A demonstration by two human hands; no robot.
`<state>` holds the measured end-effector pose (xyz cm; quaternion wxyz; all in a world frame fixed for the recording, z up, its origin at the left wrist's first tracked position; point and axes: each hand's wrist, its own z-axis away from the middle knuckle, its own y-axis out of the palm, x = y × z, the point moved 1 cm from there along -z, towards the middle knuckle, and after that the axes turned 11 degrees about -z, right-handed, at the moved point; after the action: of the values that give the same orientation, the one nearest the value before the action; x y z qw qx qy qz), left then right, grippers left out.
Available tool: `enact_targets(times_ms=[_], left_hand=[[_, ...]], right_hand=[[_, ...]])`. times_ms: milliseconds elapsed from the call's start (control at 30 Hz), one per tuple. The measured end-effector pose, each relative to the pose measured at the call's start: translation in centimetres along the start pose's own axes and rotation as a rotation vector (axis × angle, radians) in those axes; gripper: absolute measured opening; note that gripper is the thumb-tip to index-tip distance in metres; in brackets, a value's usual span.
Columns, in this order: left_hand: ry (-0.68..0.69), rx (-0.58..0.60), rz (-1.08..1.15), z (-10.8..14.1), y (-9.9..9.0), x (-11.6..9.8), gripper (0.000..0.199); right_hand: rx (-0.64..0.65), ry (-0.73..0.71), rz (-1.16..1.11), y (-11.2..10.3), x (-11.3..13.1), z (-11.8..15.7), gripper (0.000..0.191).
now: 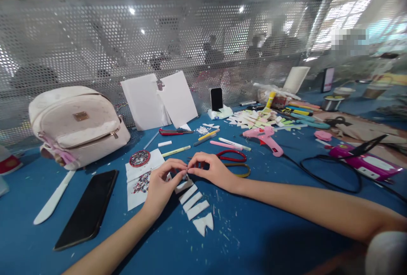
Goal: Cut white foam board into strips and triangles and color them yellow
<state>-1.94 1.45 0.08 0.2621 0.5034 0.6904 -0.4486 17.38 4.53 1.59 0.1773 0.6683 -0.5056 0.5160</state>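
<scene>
My left hand (162, 186) and my right hand (218, 173) meet above the table with fingertips pinched together. Whatever lies between them is too small and too hidden to make out. Just below the fingers, several white paper strips (192, 201) lie in a row, ending in a notched piece (203, 224). Beside my left hand, a white sheet (135, 202) carries loose glittery bits (142, 183) and a round red-rimmed dish (140, 159) of the same. Scissors with a red loop (233, 152) and an ochre loop (246, 170) lie behind my right hand, their blades mostly covered.
On the left are a black phone (87, 211), a white plastic knife (55, 198) and a pale backpack (79, 126). Markers (176, 151) lie beyond my hands. To the right sit a pink glue gun (265, 137), its black cable (302, 167) and a paper-strip pile (254, 118).
</scene>
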Motion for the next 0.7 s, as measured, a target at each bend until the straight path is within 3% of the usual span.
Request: enact_targets(times_ms=[100,233,400,567,700], left_hand=[[-0.053,-0.012,0.038,0.0,0.0,0.3,0.01],[-0.135,-0.018,0.087,0.1,0.0,0.4,0.016],[-0.171,-0.037,0.115,0.1,0.0,0.4,0.019],[-0.176,-0.06,0.126,0.0,0.0,0.2,0.016],[-0.182,-0.064,0.142,0.0,0.0,0.3,0.016]], right_hand=[[0.072,-0.019,0.074,-0.9,0.8,-0.7,0.014],[0.218,0.029,0.236,-4.4,2.8,-2.0,0.009],[0.459,0.265,0.7,-9.0,4.4,-2.3,0.008],[0.521,0.406,1.072,-9.9,3.7,-1.7,0.011],[0.542,0.413,1.12,-9.8,2.7,-1.7,0.017]])
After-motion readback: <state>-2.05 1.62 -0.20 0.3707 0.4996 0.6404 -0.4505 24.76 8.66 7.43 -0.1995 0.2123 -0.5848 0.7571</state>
